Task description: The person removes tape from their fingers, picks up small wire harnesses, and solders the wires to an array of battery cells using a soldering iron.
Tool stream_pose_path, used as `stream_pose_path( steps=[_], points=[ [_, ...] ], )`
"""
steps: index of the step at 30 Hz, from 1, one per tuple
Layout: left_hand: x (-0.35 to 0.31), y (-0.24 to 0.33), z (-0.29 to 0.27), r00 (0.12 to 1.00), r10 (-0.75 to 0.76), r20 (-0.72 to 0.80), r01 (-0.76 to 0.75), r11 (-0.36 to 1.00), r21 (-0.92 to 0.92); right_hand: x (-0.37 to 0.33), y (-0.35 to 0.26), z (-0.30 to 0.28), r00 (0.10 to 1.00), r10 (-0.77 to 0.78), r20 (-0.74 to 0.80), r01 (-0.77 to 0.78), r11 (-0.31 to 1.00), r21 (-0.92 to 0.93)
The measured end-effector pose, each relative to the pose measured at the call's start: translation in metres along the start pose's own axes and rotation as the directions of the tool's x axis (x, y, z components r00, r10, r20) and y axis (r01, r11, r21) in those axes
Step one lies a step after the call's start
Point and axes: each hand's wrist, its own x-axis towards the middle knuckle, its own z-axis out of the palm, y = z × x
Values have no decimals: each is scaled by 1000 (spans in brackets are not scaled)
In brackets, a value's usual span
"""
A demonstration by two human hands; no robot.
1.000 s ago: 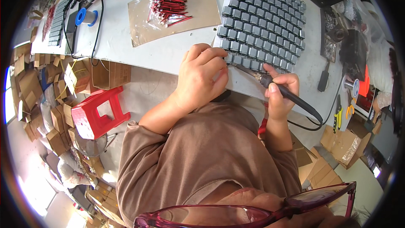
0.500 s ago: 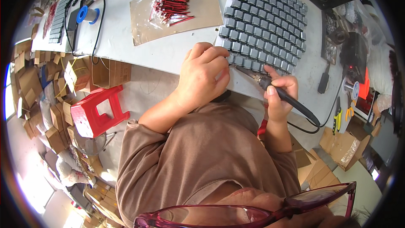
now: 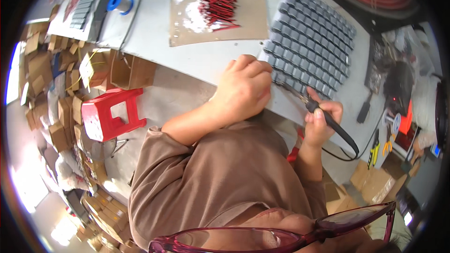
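Small grey square blocks (image 3: 311, 37) stand in tight rows on a white backing at the table's right side. My left hand (image 3: 246, 86) is closed at the near left corner of these rows, fingertips bunched together. What it pinches is hidden behind the fingers. In my right hand (image 3: 324, 124) is a soldering iron (image 3: 344, 135) with a black handle, gripped between thumb and fingers. Its metal tip points left along the nearest row, close to my left fingertips; whether it touches a block I cannot tell.
A bundle of red and black wires (image 3: 219, 9) lies on a brown sheet (image 3: 187, 37) behind my left hand. Further left stands a blue solder spool (image 3: 120, 4). Pliers (image 3: 373, 152) lie at the right edge. A red stool (image 3: 112, 115) and cardboard boxes (image 3: 133, 68) are on the floor left.
The whole view has shifted, so the table's things appear further right and slightly lower. Both hands and the iron keep nearly the same place beside the near row of blocks.
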Motion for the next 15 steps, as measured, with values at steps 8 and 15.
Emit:
stream_pose_path(
  steps=[8,15],
  points=[
    [14,-46,-22,994,74,-76,-74,997,12,0,-7,2,990,114,-89,-107,991,86],
    [40,-93,-47,989,115,92,-146,841,521,4,-6,5,995,78,-66,-71,992,105]
  ],
)
